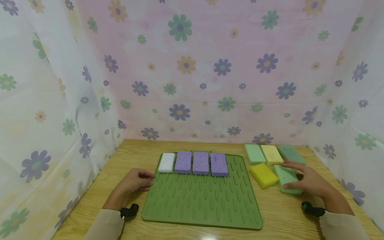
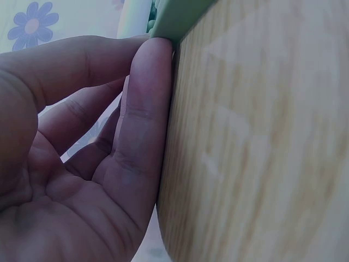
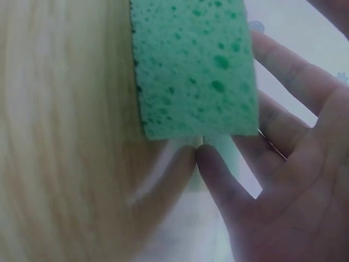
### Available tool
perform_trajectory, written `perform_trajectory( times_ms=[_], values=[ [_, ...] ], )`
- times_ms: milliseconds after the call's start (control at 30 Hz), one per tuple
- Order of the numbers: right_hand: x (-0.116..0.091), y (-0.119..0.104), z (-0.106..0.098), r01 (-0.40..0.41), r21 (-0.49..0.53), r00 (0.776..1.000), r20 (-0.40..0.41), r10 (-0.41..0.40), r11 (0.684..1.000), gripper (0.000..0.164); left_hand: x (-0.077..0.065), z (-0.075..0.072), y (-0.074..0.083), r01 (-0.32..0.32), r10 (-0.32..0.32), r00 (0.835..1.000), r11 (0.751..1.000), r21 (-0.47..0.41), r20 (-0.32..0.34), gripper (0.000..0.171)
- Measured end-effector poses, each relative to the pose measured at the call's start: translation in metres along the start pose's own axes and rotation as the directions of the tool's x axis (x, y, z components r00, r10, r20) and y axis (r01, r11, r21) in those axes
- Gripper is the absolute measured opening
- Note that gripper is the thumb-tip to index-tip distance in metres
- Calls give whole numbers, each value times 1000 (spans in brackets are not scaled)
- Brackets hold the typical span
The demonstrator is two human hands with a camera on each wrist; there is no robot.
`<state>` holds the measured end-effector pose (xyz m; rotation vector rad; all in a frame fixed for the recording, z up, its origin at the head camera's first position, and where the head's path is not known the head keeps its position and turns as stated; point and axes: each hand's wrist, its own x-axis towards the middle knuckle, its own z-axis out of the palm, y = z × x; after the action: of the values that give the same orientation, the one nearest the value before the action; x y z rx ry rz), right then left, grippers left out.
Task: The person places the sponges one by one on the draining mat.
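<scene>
A light green sponge point(image 1: 288, 180) lies at the right of the table. Over it spreads my right hand point(image 1: 310, 180), its fingers apart around the sponge. In the right wrist view the porous sponge face point(image 3: 193, 71) hides some of the fingertips, and one fingertip shows just beyond its edge. My left hand point(image 1: 135, 181) rests at the left side of a green ribbed mat point(image 1: 201, 203), its fingertips right at the mat's edge point(image 2: 180, 22). Along the mat's back stand a white sponge point(image 1: 166, 162) and three purple sponges point(image 1: 200, 163) in a row.
Beside the mat on the right, a bright yellow sponge point(image 1: 264, 175) sits turned at an angle. Behind it are a pale green sponge point(image 1: 255, 154), a pale yellow sponge point(image 1: 271, 155) and a darker green sponge point(image 1: 291, 154). Flowered cloth point(image 1: 204, 66) encloses the wooden table point(image 1: 132, 230).
</scene>
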<state>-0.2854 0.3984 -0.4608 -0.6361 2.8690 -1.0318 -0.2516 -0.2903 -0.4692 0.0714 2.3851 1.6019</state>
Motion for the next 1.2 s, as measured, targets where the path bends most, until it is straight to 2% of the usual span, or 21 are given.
perform_trajectory(
  times_ms=[367,767,967,1200],
  values=[
    [-1,2,0,15,18,997,74,-16,1000,85,-2,0,2,10,-10,1000,1000,4,-14,33],
    [-3,4,-3,16,-9,999,37,-16,1000,80,-1,2,-1,12,-12,1000,1000,0,-8,35],
    [-3,-1,-7,0,-35,1000,23,0,999,81,0,2,-1,13,-13,1000,1000,3,-9,35],
    [-2,-9,-10,-13,-11,999,30,13,1000,83,0,1,0,13,-13,1000,1000,6,-15,34]
  ],
)
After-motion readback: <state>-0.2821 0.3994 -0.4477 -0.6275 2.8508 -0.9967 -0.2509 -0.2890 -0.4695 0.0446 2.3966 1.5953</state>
